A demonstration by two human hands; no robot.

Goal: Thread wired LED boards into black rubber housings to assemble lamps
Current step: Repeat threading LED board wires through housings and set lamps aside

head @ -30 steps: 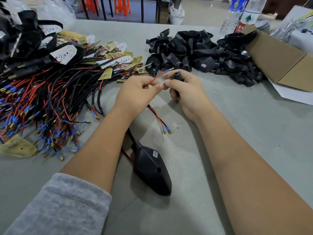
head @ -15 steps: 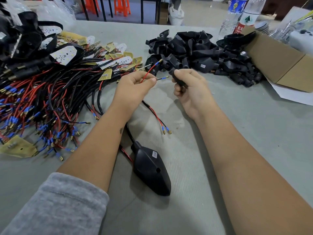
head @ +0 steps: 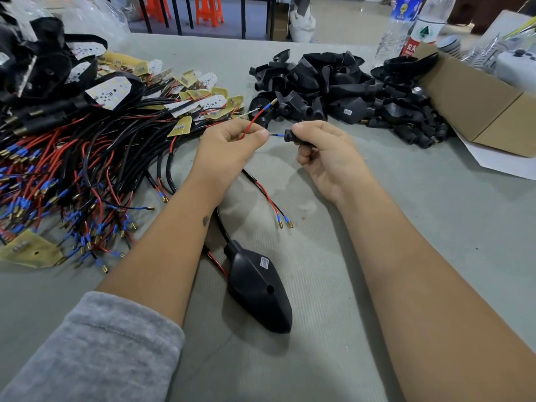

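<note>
My left hand (head: 229,146) pinches two thin wires: a red wire (head: 255,118) that sticks up and away, and a blue-tipped wire (head: 277,135) that points right. My right hand (head: 324,149) grips a black rubber housing (head: 289,134) by its tube end, and the blue tip sits at the tube's mouth. An assembled black lamp (head: 258,288) lies on the table between my forearms, its cable running up under my left wrist. Its free lead (head: 272,204) ends in two blue connectors.
A heap of wired LED boards (head: 87,146) with red and black leads covers the left of the grey table (head: 435,227). A pile of empty black housings (head: 342,85) lies behind my hands. A cardboard box (head: 478,105) and two water bottles (head: 406,27) stand at the right rear.
My hands drew apart from the earlier joined position, then closed again. The blue wire tip now reaches the housing's tube mouth, and the red wire points up and away.
</note>
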